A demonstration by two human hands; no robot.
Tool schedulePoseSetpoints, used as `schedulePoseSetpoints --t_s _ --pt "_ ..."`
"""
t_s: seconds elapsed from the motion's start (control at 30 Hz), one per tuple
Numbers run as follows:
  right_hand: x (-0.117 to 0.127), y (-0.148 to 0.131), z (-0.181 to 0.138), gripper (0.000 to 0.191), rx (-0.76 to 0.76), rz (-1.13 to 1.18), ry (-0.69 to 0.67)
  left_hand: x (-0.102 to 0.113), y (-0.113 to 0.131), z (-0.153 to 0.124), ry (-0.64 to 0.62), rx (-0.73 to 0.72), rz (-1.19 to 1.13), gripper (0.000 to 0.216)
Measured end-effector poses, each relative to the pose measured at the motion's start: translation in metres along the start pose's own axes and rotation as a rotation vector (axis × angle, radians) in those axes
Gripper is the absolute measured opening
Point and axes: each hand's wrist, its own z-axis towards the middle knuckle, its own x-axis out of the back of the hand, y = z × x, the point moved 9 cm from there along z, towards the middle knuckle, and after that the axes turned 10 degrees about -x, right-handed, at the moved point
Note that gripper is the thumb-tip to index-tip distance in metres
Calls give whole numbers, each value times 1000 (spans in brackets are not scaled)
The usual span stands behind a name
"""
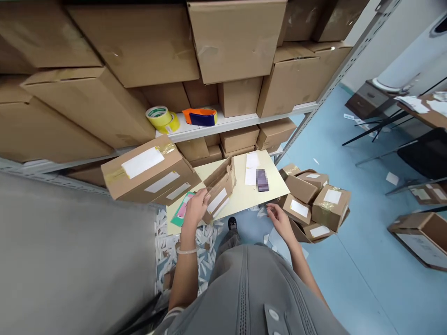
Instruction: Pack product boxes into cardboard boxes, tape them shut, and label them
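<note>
My left hand (196, 208) is closed on the near left edge of a small open cardboard box (220, 188), which stands tilted on a pale yellow tabletop (240, 204). White labels show on the box's side. Beneath and left of that hand lies a flat green and pink item (183, 209). Off the table's front edge, my right hand (280, 221) hangs with fingers loosely apart and nothing visible in them. White paper (251, 167) lies on the table beside a dark rectangular object (262, 180), which is blurred out.
A larger taped carton (150, 172) sits at the table's left. Yellow tape rolls (162, 119) and an orange-blue tape dispenser (200, 117) rest on the shelf (230, 123) among cartons. Labelled boxes (310, 204) are piled at right. Paper scraps (206, 237) litter the floor.
</note>
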Motion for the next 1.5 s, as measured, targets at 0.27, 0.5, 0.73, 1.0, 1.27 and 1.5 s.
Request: schedulePoseSetpoints --t_s 0.27,0.5,0.73,1.0,1.27,1.5 --pt "-23 -21 76 44 -121 -65 6 -29 -5 39 -74 -281 119 21" --pt "-70 -47 154 59 -357 -96 -100 -40 -22 11 38 -170 89 23" --pt "-125 -67 173 65 -420 -151 -278 -51 -39 -6 10 59 -36 30" --pt "-130 -71 190 30 -346 -348 -379 -66 -71 5 -74 397 -362 63" --pt "-128 -84 181 31 -181 -637 -395 -111 -99 27 -132 349 -357 45" --pt "-119 -100 172 41 -37 -899 -348 -98 -114 34 82 296 -492 52"
